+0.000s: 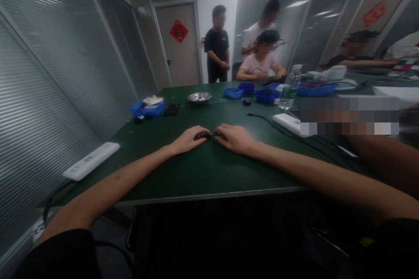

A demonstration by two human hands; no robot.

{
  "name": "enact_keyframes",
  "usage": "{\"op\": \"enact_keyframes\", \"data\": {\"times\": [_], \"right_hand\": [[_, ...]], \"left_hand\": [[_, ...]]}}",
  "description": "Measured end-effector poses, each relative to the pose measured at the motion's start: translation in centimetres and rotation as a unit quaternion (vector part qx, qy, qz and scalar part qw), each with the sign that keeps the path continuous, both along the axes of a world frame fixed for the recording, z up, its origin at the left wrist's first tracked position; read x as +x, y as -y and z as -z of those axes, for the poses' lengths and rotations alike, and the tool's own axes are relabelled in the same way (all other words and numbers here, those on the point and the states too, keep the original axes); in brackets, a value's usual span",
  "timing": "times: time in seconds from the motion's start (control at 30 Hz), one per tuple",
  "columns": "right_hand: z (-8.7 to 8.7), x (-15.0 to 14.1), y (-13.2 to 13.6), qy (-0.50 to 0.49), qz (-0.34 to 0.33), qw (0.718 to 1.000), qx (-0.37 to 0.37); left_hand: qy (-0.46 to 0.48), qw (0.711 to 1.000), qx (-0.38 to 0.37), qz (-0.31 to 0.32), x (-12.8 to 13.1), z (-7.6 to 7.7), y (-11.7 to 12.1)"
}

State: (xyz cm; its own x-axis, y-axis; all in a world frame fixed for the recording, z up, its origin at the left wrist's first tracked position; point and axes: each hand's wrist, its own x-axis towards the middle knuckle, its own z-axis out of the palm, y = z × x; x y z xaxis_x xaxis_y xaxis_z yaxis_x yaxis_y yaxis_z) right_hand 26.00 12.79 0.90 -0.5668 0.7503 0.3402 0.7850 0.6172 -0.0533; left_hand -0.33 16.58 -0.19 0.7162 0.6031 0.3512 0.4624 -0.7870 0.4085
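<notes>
Over the middle of the green table (pixel 196 174), my left hand (pixel 191 138) and my right hand (pixel 236 138) meet almost fingertip to fingertip. Between them is a small dark object (pixel 211 135), thin at its centre, whose kind I cannot make out. The fingers of my left hand close around its left end. Those of my right hand curl over the other end and hide much of it. Both hands are low, at or just above the tabletop.
White power strips (pixel 91 161) lie at left and right (pixel 288 124), with cables. Farther back stand a metal bowl (pixel 199 97), blue baskets (pixel 147 108), a black case (pixel 171 109) and a water bottle (pixel 290 87). A co-worker's arm (pixel 379 152) reaches in from the right; several people are beyond.
</notes>
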Motion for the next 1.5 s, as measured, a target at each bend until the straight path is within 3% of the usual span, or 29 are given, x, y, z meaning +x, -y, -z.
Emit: {"op": "enact_keyframes", "data": {"times": [1.0,1.5], "right_hand": [[0.1,0.3,-0.1,0.009,-0.002,1.0,-0.012],[-0.9,1.1,-0.4,0.042,0.11,0.99,-0.078]], "left_hand": [[0.0,1.0,0.004,0.005,0.1,0.4,-0.3],[-0.006,1.0,0.001,0.008,-0.1,0.5,-0.5]]}}
